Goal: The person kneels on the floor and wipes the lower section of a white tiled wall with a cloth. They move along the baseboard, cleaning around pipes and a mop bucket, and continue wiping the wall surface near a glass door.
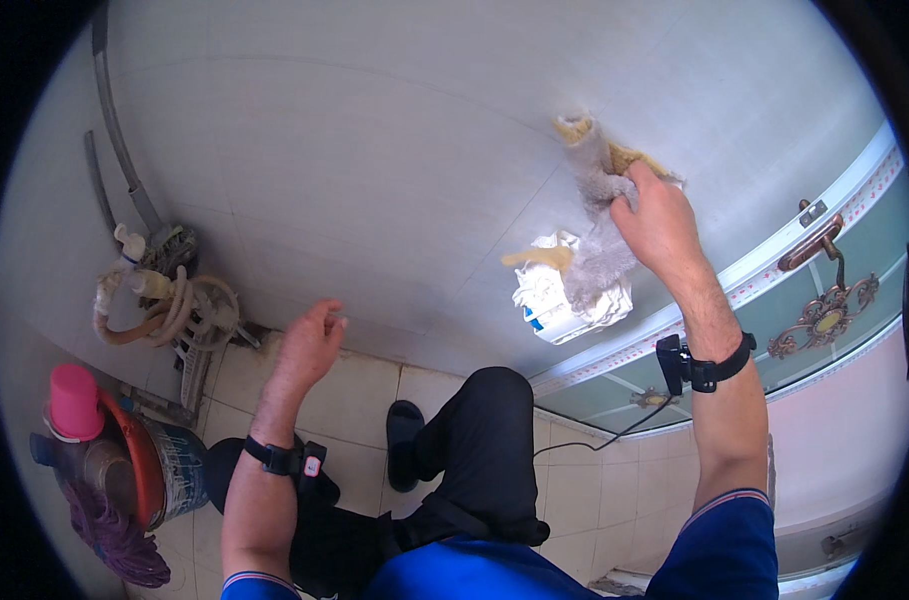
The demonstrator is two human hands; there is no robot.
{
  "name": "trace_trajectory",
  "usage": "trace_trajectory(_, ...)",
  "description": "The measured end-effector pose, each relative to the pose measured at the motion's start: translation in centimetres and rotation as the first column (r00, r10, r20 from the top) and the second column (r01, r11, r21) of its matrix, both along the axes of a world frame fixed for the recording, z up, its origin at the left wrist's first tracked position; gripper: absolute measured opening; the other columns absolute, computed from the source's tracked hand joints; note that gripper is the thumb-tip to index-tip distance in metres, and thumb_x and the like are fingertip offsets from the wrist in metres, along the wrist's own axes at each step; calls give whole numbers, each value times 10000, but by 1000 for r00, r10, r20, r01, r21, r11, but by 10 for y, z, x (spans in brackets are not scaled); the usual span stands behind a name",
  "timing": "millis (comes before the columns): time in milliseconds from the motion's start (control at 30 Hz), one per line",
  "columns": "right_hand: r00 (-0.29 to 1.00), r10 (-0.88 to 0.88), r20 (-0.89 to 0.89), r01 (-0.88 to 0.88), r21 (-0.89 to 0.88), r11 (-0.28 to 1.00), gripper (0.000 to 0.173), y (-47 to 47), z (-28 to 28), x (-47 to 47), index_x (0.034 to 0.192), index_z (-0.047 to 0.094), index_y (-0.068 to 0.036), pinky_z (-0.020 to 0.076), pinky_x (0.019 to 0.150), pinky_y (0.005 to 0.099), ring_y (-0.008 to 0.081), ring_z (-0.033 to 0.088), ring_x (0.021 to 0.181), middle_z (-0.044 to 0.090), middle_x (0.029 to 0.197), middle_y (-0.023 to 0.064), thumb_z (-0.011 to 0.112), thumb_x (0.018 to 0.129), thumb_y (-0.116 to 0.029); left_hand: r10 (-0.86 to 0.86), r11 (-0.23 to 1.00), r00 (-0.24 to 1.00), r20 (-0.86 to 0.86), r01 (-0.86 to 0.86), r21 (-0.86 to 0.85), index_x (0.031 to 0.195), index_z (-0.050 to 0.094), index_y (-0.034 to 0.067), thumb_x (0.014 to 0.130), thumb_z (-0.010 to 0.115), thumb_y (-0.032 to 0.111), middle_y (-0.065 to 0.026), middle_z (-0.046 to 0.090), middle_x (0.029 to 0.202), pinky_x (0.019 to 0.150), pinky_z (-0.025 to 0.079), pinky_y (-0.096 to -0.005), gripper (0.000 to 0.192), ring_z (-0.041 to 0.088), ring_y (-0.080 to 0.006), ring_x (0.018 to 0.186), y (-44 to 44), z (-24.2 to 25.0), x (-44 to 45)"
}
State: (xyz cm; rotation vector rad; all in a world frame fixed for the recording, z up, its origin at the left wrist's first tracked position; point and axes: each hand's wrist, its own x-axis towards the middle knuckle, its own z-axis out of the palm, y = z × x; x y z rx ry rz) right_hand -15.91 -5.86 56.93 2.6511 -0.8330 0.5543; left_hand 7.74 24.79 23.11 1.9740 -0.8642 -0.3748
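Observation:
On the right, my right hand (660, 217) pinches a grey plush cloth (604, 184) against the pale tiled wall. Yellowish fabric (627, 157) shows along the cloth's upper edge, and whatever holds it to the wall is hidden. The cloth hangs down into a white basket (567, 330) stuffed with crumpled white material (540, 289). A tan strip of cloth (537, 259) lies across that material. My left hand (312, 341) hovers low before the wall, fingers loosely curled with a gap at the thumb, and nothing shows in it.
Coiled hoses (180, 307) and grey pipes (113, 127) fill the left corner. Below stand a paint-stained bucket (173, 465), a red basin (135, 465), a pink cup (75, 401) and a purple mop head (113, 532). A glazed door with an ornate handle (829, 247) borders the right.

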Motion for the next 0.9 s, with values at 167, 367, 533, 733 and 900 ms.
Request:
trace_trajectory(167,1000,-31,0,31,-7,999,336,-15,5,-26,1217,663,12,597,858,558,459,752,954,770,975,268,705,931,-159,9,1000,999,45,-9,4,1363,657,37,1047,698,173,-178,792,1034,867,607,-436,346,774,-326,959,6,-8,-1)
trace_trajectory(367,995,97,28,-98,34,995,333,-20,9,-26,1225,675,15,590,872,539,476,743,996,775,1039,268,694,937,-150,19,1000,1000,-8,-19,-17,1368,658,35,1041,700,182,-187,790,1031,862,608,-451,362,773,-344,955,15,-8,0)
trace_trajectory(533,977,174,126,-196,185,963,292,-1,32,-5,1181,699,15,586,863,474,421,757,953,777,1036,244,690,955,-169,16,1000,1000,9,-16,4,1371,647,27,1038,699,196,-202,789,1042,857,608,-481,377,770,-380,976,17,-6,0)
trace_trajectory(733,973,173,150,-191,116,975,287,18,79,-12,1214,690,-13,583,839,437,369,754,912,765,1008,235,681,971,-165,8,1000,1000,22,-8,-10,1366,648,29,1043,694,203,-204,788,1039,860,603,-494,369,764,-392,981,17,-4,1)
trace_trajectory(900,986,18,-166,-64,-277,959,210,14,75,-38,1138,643,-41,581,805,515,440,727,935,745,988,218,697,949,-117,15,1000,999,44,-14,-22,1363,651,32,1046,699,197,-195,790,1033,853,605,-478,361,768,-373,959,15,-5,2)
